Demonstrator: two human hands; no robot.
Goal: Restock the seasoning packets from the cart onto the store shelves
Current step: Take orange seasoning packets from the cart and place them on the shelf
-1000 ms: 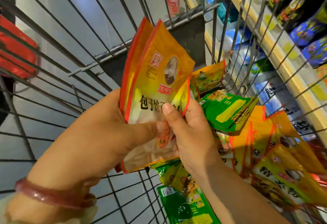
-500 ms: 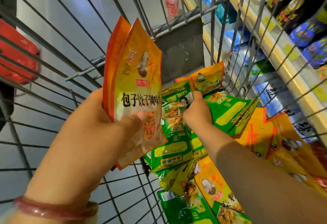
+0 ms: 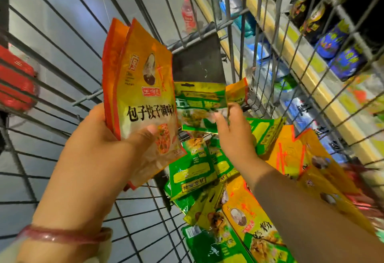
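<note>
In the head view, two orange seasoning packets [image 3: 143, 100] are gripped upright by the left hand [image 3: 97, 148] above the wire cart [image 3: 62, 40]. A green packet [image 3: 197, 107] is pinched by the right hand [image 3: 232, 134] over the pile of packets [image 3: 228, 200] in the cart, beside the store shelves [image 3: 311, 59].

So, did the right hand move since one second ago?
Yes. The right hand left the orange packets and reached forward toward the cart's dark end panel, lifting a green packet.
</note>
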